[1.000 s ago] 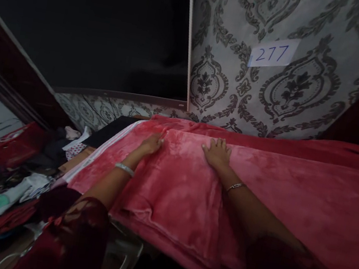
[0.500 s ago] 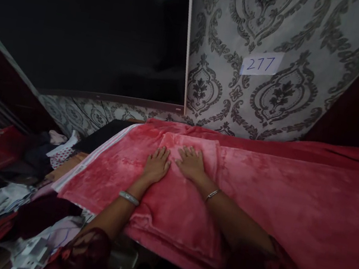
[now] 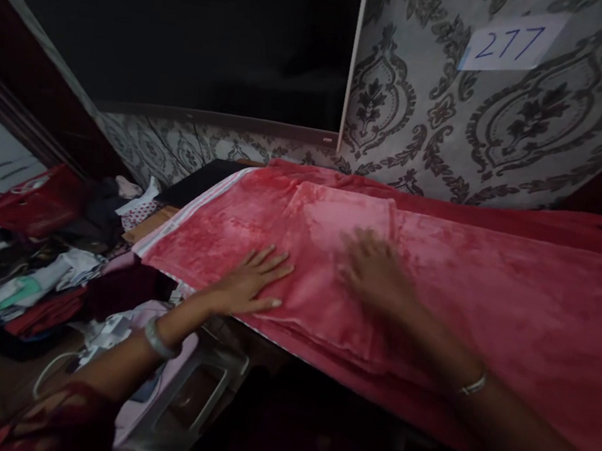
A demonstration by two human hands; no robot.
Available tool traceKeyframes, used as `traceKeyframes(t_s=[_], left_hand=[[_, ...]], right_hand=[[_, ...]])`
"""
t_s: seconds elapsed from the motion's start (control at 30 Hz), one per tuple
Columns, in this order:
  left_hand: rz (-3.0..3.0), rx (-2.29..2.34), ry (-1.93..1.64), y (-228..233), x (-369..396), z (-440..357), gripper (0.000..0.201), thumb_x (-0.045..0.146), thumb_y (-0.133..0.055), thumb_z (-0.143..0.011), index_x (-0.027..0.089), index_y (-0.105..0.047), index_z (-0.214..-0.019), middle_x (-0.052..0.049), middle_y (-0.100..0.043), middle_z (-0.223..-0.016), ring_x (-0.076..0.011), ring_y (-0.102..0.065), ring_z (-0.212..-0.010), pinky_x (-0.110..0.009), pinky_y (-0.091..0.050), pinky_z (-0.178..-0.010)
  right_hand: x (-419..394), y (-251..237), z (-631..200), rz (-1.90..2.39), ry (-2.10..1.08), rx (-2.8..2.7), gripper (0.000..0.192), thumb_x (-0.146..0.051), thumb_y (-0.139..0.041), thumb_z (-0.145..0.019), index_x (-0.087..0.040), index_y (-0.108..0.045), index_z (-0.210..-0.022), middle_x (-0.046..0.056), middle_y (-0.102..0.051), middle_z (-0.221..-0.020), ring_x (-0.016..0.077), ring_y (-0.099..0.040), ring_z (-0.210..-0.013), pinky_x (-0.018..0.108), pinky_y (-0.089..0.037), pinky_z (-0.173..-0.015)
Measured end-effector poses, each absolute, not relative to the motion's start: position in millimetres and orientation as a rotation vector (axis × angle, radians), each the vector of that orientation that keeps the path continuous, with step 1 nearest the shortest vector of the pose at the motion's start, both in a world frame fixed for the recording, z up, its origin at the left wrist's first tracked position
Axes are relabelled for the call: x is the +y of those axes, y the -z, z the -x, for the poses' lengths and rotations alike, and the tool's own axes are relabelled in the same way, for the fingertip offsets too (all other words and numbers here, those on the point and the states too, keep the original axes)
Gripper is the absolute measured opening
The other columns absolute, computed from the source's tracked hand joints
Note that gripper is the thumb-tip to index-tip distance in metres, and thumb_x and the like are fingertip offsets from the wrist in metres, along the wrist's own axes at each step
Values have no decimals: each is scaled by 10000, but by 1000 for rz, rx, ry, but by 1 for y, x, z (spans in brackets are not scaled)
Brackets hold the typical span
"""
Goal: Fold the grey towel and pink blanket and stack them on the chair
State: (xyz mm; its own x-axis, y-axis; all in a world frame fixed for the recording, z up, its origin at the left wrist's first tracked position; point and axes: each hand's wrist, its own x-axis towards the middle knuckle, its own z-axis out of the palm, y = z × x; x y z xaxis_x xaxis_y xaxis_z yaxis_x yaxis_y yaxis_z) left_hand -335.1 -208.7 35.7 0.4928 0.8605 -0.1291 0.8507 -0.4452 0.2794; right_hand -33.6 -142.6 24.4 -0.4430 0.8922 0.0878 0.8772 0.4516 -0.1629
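Our right hand (image 3: pixel 377 273) is smeared by motion blur, so we cannot tell how its fingers are set; it sits over the folded pink blanket (image 3: pixel 329 261), contact unclear. The near part of the scene below the blanket's edge is dark and hard to read, and our right forearm is cut off at the frame's lower right. Left hand (image 3: pixel 250 282) lies flat, palm down, fingers spread wide on the near left edge of the fold, gripping nothing. A bangle (image 3: pixel 158 340) rings that wrist. The plush, velvety blanket lies folded in layers on a wider red cover (image 3: pixel 552 314) that runs off to the right. At far left, a red bag (image 3: pixel 36 200) stands open, contents not visible, beside a loose heap of clothes (image 3: pixel 31 280). On the patterned wallpaper (image 3: pixel 412 113) hangs a paper label (image 3: pixel 510 41) reading 277, next to a dark panel (image 3: pixel 197 16).
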Motion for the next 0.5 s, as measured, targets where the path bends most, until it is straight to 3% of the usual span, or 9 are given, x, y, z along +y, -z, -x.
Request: traceKeyframes(t_s=[0.13,0.27,0.33,0.5], left_hand=[[-2244,1450,-125,-43,-251,365,626,543,-422,-940,382,-399,-1545,70,-245,-1667,-181,-132,-1572,-406,-58,-1283],[-2033,1483,-323,-58,-230,387,539,596,-378,-915,406,-658,-1335,80,-545,-1503,-198,-368,-1494,-380,-283,-1237],[-2052,1577,-553,-66,-194,381,546,558,-357,-933,367,-646,-1355,55,-589,-1465,-206,-454,-1442,-379,-328,-1222],[-2146,1746,-777,-86,-66,320,580,211,-402,-905,157,-529,-1469,-75,-529,-1523,-200,-492,-1414,-365,-373,-1205]], right_hand=[[-187,-6,39,1232,-327,-2714,634,-487,-442,-996,-305,-342,-1596,30,-231,-1676,288,-134,-1557,526,-135,-1253],[-177,-9,21,1200,-430,-2713,575,-464,-429,-1002,-276,-452,-1545,59,-365,-1617,272,-278,-1518,484,-216,-1247],[-158,-26,28,1221,-399,-2657,563,-434,-399,-1012,-251,-459,-1541,77,-394,-1599,267,-316,-1502,475,-243,-1237],[-91,-71,91,1485,-296,-2457,605,-283,-366,-1009,-195,-316,-1605,88,-261,-1660,253,-209,-1542,486,-231,-1235]])
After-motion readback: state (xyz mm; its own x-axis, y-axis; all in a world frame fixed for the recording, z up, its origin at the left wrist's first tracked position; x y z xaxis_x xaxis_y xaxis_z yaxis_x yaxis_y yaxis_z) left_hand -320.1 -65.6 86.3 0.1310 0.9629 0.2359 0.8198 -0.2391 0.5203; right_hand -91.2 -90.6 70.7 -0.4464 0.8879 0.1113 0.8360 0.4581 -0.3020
